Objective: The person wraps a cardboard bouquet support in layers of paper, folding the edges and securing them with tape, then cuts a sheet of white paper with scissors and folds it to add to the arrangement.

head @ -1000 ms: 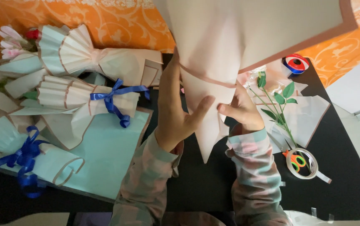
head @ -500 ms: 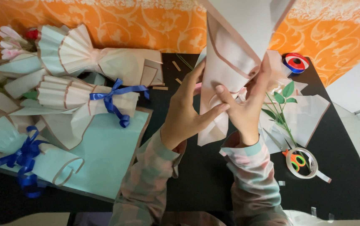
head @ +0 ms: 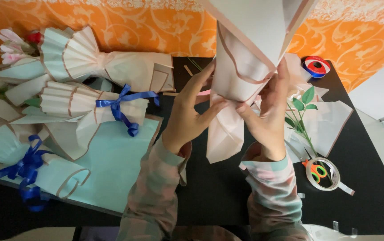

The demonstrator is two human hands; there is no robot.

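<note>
While both hands' fingers (head: 210,111) pinch the paper cone (head: 241,80), bare black table (head: 214,187) lies beneath.

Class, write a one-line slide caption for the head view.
Both hands, left hand and right hand, pinch a pale pink paper wrap above a black table.

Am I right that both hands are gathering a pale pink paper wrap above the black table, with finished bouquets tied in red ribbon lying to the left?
Not quite: the ribbon is blue, not red. The head view shows blue bows on the finished bouquets at left. The rest holds: the left hand and right hand pinch the pale pink paper wrap above the black table.
</note>
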